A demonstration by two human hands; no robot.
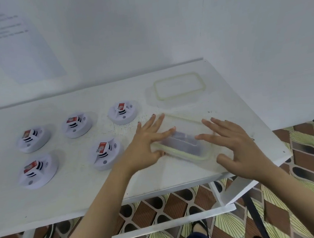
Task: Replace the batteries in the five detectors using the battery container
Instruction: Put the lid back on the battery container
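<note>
Several white round detectors lie on the left half of the white table [73, 194], among them one at the back [123, 113] and one nearest my hands [105, 154]. Each has a red and white battery lying on top. A clear plastic battery container [185, 148] with a yellow-green rim stands at the right, with dark batteries showing inside. My left hand [145, 144] lies on its left end with fingers spread. My right hand [238, 147] is spread over its right end, fingertips touching the top.
A second clear piece with a yellow-green rim [179, 85], either a lid or a tray, lies flat at the back right near the wall. A printed sheet [13, 46] hangs on the wall. The table's right edge and near edge drop to a patterned floor.
</note>
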